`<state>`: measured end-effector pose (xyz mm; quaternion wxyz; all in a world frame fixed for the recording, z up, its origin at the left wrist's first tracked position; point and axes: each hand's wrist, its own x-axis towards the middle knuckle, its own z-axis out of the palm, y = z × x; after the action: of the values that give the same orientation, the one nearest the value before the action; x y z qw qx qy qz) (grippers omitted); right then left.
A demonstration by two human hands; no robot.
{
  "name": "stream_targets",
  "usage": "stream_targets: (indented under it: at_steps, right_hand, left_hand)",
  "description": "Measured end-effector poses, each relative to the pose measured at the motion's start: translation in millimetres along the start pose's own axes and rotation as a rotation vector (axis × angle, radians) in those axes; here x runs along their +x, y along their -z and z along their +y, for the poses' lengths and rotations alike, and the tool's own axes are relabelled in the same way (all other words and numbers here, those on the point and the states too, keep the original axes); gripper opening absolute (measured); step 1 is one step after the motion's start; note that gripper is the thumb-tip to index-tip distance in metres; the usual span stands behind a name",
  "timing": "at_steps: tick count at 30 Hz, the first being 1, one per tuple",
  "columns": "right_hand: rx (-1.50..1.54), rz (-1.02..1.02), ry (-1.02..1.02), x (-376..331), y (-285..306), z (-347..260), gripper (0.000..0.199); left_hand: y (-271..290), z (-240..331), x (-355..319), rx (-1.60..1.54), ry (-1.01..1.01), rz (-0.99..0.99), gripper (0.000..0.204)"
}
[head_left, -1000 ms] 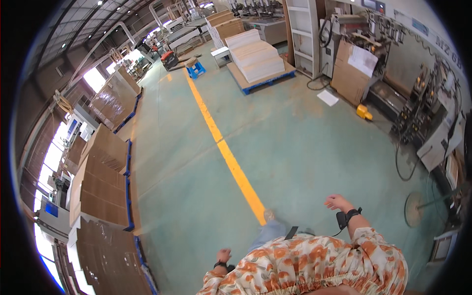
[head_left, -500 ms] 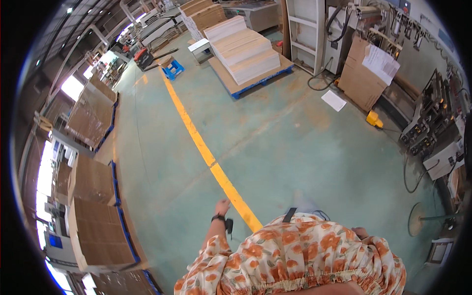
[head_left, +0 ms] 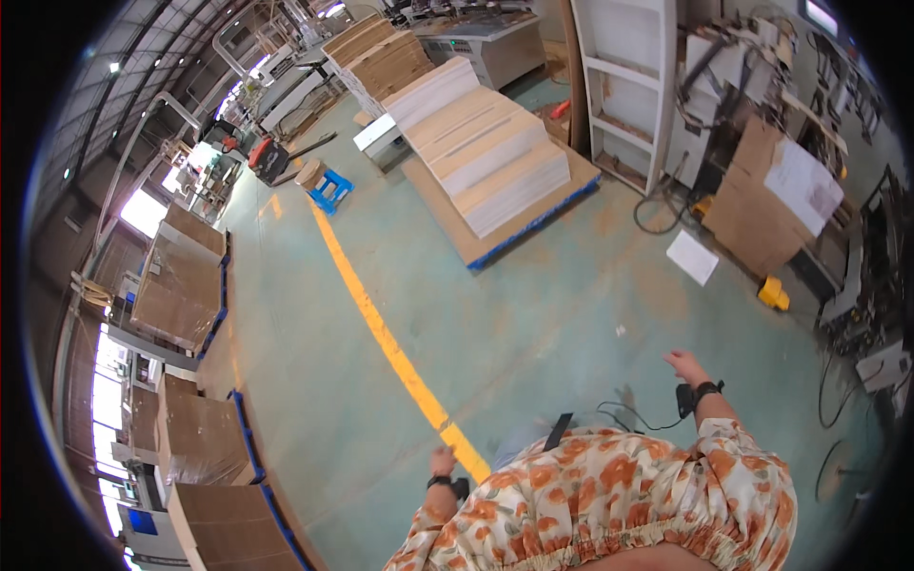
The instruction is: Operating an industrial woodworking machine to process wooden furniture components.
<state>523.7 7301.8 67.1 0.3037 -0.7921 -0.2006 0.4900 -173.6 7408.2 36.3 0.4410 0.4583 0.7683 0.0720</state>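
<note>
My left hand (head_left: 444, 461) hangs low at my side, close to the yellow floor line (head_left: 405, 371), a dark band with a small black device on its wrist. Its fingers are too foreshortened to make out. Out in front to the right swings my right hand (head_left: 685, 364), its fingers loosely apart with nothing in them, and it touches nothing. A black device (head_left: 685, 400) sits on that wrist, and a thin dark cable (head_left: 628, 419) runs from it toward my waist. Ahead stands a stepped stack of pale boards (head_left: 490, 143) on a blue-edged pallet (head_left: 533, 228).
Wrapped brown stacks (head_left: 181, 285) on blue pallets line the left. A blue stool (head_left: 329, 190) and a red pallet jack (head_left: 268, 160) stand farther ahead. On the right are a white paper sheet (head_left: 692, 257), a leaning cardboard piece (head_left: 752, 195), a yellow foot pedal (head_left: 773, 293) and machinery.
The board stack and pallet appear nearer as I move forward. My right hand has swung out from beside my body to the front; my left hand has dropped back lower.
</note>
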Motion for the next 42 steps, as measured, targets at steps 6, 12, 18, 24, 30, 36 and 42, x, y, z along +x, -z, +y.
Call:
stream_targets:
  at_steps: [6,12,18,24,30,36,42]
  right_hand:
    - [0.105,-0.186,0.111,181,-65,-174,0.045]
    - [-0.003,-0.260,-0.266,273,-140,-251,0.063]
    - [0.339,-0.048,-0.277,397,-130,-331,0.084]
    - [0.478,0.146,-0.351,597,-126,-390,0.080]
    - [0.336,0.146,-0.229,864,-122,-454,0.084]
    - [0.226,0.330,-0.101,1025,-112,-540,0.090]
    - [0.109,0.216,-0.178,1065,-62,-523,0.088]
  left_hand:
    - [41,94,150,0.700,-0.307,-0.085,0.057]
    - [43,355,403,0.215,-0.307,-0.015,0.043]
    - [29,645,566,-0.421,0.148,0.011,0.076]
    - [-32,739,713,-0.257,0.295,-0.148,0.089]
    - [-131,734,880,-0.323,0.460,-0.264,0.101]
    - [-184,713,983,-0.646,0.423,-0.281,0.099]
    - [-230,720,985,-0.911,0.500,-0.632,0.076]
